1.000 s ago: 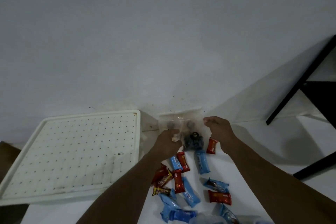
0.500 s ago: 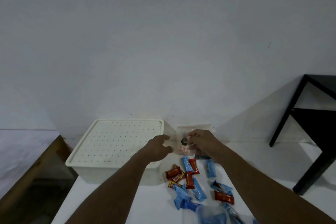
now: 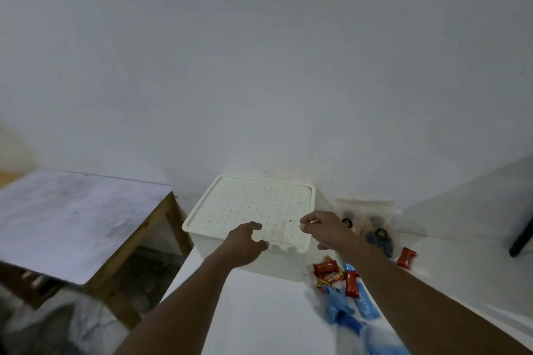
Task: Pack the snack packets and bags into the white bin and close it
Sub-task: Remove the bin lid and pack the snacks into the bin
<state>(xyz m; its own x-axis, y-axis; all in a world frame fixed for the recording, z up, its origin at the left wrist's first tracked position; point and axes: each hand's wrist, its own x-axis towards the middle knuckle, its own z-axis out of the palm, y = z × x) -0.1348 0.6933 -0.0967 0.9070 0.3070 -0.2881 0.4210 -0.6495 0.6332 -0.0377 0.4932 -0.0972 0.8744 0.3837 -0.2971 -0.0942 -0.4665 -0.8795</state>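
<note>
The white bin [image 3: 222, 245] stands on the white table with its dotted lid [image 3: 253, 204] on it. My right hand [image 3: 323, 229] pinches the top of a small clear bag of pale sweets [image 3: 281, 238], which hangs over the lid's front right corner. My left hand [image 3: 246, 243] is at the bag's left edge with thumb and fingers apart; whether it grips the bag is unclear. Red and blue snack packets [image 3: 341, 278] lie in a heap right of the bin. Clear bags with dark contents [image 3: 375, 228] lean on the wall behind my right wrist.
One red packet [image 3: 406, 256] lies apart at the right. Blue bags [image 3: 346, 315] lie near the table's front edge. A wooden table with a grey top [image 3: 72, 222] stands left, across a gap. A black leg [image 3: 520, 239] is at far right.
My right hand lifted the small clear bag from beside the wall and carried it left over the bin's lid. My left hand moved with it. The view swung left.
</note>
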